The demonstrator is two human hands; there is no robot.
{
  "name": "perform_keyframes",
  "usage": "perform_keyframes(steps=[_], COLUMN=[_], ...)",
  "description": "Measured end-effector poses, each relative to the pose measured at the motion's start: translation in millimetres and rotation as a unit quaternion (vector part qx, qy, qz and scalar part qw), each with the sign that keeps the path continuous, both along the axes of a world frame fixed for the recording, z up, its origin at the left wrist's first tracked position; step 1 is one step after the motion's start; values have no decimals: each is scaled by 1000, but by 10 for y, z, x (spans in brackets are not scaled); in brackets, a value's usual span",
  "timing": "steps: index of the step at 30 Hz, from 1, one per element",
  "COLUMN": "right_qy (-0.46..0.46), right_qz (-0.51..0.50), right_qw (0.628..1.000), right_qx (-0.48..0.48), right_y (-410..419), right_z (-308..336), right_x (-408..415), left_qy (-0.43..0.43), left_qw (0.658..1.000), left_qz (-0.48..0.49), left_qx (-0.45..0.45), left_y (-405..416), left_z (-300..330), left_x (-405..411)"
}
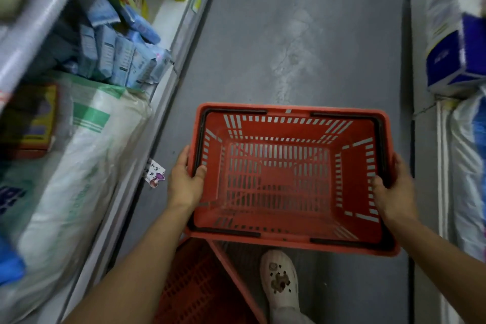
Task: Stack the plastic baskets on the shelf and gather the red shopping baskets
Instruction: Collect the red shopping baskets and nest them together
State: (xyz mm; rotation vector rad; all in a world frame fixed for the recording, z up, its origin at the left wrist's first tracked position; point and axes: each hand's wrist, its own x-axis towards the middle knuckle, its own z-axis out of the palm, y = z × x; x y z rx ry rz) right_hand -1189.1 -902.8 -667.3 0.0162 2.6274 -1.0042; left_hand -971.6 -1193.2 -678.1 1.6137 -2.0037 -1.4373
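Observation:
I hold an empty red shopping basket (286, 179) level above the grey aisle floor, its black handles folded down along the rim. My left hand (185, 181) grips its left rim, thumb inside. On the opposite rim, my right hand (394, 189) grips the same way. A second red shopping basket (202, 289) sits lower down, under the held one and partly hidden by my left forearm.
A low shelf (168, 87) on the left carries blue packets (121, 58), a large white sack (86, 155) and yellow bags. White and blue packs (457, 60) line the right side. A foot in a white clog (280, 279) stands on the floor. A small tag (155, 173) hangs off the shelf edge.

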Motion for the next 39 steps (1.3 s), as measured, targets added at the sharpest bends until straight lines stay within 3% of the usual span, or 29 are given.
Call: perform_keyframes(steps=[9, 16, 28, 39], right_qy=[47, 47, -57, -118], right_qz=[84, 139, 269, 360], right_qw=[995, 987, 955, 922], right_qx=[-39, -60, -113, -79], right_y=[247, 278, -172, -434], right_z=[1375, 1795, 1150, 237], right_x=[705, 1709, 3011, 3194], left_qy=[72, 95, 47, 37], left_qw=[997, 986, 946, 940], left_qz=[38, 123, 310, 340], left_qx=[-17, -57, -87, -6], left_y=[540, 1064, 1770, 1800], left_z=[1128, 1691, 1247, 223], left_x=[1013, 2461, 4402, 4747])
